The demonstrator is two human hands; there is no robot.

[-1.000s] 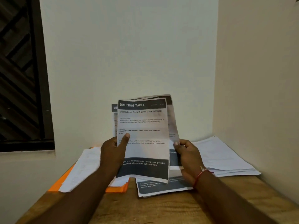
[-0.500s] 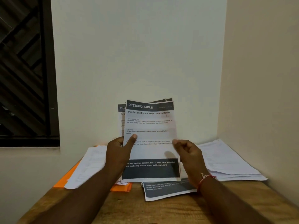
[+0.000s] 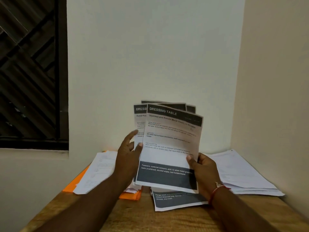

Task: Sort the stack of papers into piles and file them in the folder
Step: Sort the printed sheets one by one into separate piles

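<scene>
I hold a small fan of printed sheets upright above the wooden table (image 3: 137, 216). The front sheet (image 3: 168, 148) is headed "DRESSING TABLE" and has a dark band near its bottom. My right hand (image 3: 203, 171) pinches this sheet at its right edge, thumb on the front. My left hand (image 3: 128, 156) grips the left side of the fan, thumb on the front sheet's left edge and index finger stretched over the sheets behind (image 3: 139, 121). An orange folder (image 3: 75, 183) lies at the left under a white pile.
A white paper pile (image 3: 95, 173) rests on the folder at left. A thicker white stack (image 3: 239, 174) lies at the right by the side wall. One dark-banded sheet (image 3: 175, 200) lies flat in the middle. Walls close the back and right; a dark window is at left.
My right hand has taken the front sheet by its right edge and tilted it clockwise, fanning it off the sheets behind. My left index finger has stretched out. The view has shifted right.
</scene>
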